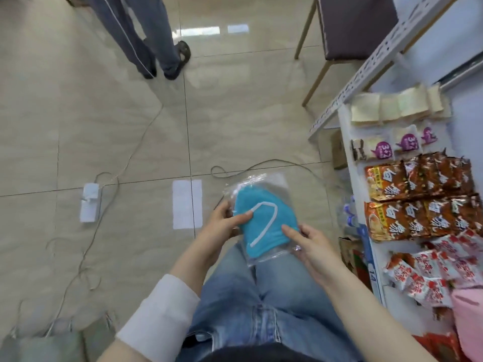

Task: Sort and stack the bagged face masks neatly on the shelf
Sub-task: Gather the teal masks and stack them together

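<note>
Bagged face mask [261,220]: one blue mask with a white ear loop, flat inside a clear plastic bag.

Location: held in the air over my knees in jeans [261,296], to the left of the shelf [346,152] and not touching it.

Hold: my left hand [224,223] grips the bag's left edge, fingers curled round it and one digit lying across the mask. My right hand [311,244] pinches the lower right corner, forefinger stretched out on top of the blue fabric. The bag lies between the two hands, its far end free.

Step in hand: by my reckoning, smoothing and checking this bag before it is shelved; it is not yet placed.

Next move calls for: carrying it rightward, kept flat, to a spot among like items. The shelf near me holds rows of snack packets [418,189]. A pink bundle [467,317] at the lower right may be more masks; I cannot tell.
</note>
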A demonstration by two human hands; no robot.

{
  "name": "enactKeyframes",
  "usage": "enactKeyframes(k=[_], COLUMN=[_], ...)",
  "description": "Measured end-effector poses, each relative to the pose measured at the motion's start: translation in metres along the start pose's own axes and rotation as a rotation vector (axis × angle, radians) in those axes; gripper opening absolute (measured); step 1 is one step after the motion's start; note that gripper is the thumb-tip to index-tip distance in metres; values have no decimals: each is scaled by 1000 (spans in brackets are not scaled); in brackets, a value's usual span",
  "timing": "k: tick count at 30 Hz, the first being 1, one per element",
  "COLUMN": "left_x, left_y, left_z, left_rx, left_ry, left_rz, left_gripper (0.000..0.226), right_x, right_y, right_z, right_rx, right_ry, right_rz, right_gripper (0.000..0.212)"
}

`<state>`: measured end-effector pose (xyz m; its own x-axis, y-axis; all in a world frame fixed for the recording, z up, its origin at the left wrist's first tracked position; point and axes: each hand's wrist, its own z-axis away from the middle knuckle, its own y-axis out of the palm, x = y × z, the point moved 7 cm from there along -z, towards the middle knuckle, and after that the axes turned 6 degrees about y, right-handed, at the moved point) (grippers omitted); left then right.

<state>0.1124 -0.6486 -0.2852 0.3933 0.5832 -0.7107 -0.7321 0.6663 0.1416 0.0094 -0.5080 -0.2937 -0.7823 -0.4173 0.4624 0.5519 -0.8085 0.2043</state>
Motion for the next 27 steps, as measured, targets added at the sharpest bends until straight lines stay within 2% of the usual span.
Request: enactKeyframes(k=[2,5,11,15,18,23,27], left_x=[-13,-46,-144,-217,-275,-363,-401], left_y=[-4,-10,-5,18,47,131,210], left_z=[-15,-48,-113,-145,-162,-167,-155], left_rx=[-10,-16,-61,-16,82,391,654], left_ry=[-9,13,142,276,354,482,567], left_rz=[16,-10,-56,-70,-104,-161,-243], left_gripper=[31,21,8,6,5,15,8], right_x=[21,65,181,251,303,365,382], right_y=[7,19,44,46,41,3,-37], right_z=[-19,-47,-76,-78,-68,-20,37], right_rx=[-15,-14,4,-35,-83,-289,-513], right_ry=[-7,-40,-179,-282,-390,-565,-725], right_rz=[37,53,98,84,15,-125,-309], right_gripper=[12,9,13,17,22,38,12])
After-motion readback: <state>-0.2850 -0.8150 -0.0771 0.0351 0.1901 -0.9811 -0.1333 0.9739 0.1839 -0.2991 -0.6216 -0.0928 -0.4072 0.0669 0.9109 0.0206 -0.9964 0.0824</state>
